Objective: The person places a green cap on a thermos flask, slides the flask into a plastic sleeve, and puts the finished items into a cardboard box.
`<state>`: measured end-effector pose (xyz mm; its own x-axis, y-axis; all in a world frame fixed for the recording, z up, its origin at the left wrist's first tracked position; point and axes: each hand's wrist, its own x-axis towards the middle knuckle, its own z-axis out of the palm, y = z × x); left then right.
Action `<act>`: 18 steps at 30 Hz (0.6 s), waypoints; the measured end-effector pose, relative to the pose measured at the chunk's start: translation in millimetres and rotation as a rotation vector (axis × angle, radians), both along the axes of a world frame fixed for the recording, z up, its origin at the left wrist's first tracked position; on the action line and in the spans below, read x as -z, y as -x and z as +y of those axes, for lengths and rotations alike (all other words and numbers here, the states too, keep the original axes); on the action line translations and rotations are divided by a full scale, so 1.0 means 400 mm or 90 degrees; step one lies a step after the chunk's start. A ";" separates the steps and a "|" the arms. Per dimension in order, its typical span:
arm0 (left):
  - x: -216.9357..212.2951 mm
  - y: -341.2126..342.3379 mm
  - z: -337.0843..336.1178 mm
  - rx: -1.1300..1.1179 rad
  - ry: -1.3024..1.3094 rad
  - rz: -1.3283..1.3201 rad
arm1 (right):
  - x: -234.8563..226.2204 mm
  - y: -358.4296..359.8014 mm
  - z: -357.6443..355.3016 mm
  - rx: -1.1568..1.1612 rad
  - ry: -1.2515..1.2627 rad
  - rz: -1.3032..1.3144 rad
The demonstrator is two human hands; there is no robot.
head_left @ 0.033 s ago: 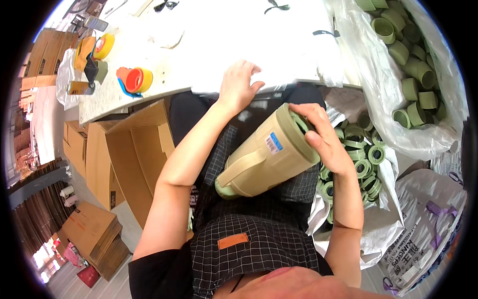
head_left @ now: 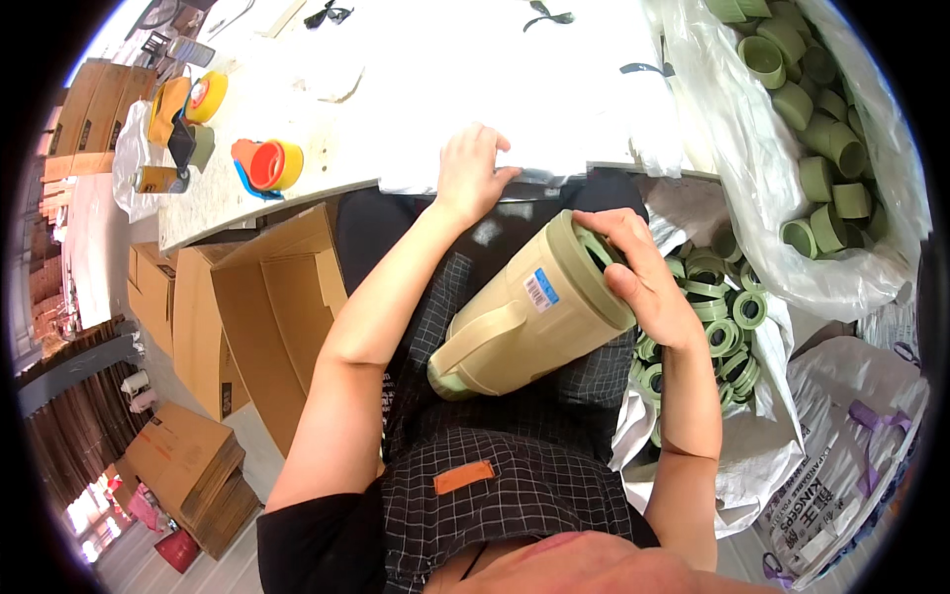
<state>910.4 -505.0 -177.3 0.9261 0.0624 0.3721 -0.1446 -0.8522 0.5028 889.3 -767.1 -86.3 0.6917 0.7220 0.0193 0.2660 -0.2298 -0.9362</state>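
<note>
A large cream travel mug (head_left: pixel 554 342) with a side handle (head_left: pixel 480 342) and a pale green base lies tilted across my lap. Its wide mouth end points up and to the right, and a blue and white barcode sticker (head_left: pixel 541 289) is on its body. My right hand (head_left: pixel 645 282) grips this mug at the rim, thumb at the mouth and fingers over the far edge. At the near edge of the white-covered table (head_left: pixel 445 89), my left hand (head_left: pixel 470 176) rests palm down with nothing visible in it, thumb apart from the fingers.
Green cup-like parts (head_left: pixel 831 144) fill a clear plastic bag at right; below it, a white sack holds green rings (head_left: pixel 727 337). An open cardboard box (head_left: pixel 272 317) stands left of my legs. Tape rolls (head_left: pixel 277 164) sit on the table's left; black strips (head_left: pixel 547 15) lie farther back.
My left hand has shifted very slightly on the table edge, its fingers a little more drawn in. The mug and my right hand are almost unmoved.
</note>
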 end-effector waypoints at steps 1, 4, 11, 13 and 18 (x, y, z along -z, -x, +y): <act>0.020 -0.013 0.000 0.025 0.035 0.031 | 0.006 -0.012 -0.004 -0.004 0.012 0.011; 0.033 -0.012 0.002 0.069 0.166 0.124 | 0.036 -0.079 -0.010 0.045 -0.022 0.141; 0.057 -0.033 0.056 -0.042 0.346 0.162 | 0.089 -0.129 0.091 0.119 -0.112 0.359; 0.011 -0.067 0.057 -0.111 0.896 0.048 | 0.120 -0.120 0.104 0.184 -0.163 0.321; -0.084 0.031 -0.116 0.197 0.709 0.135 | 0.100 -0.106 0.131 0.238 -0.164 0.112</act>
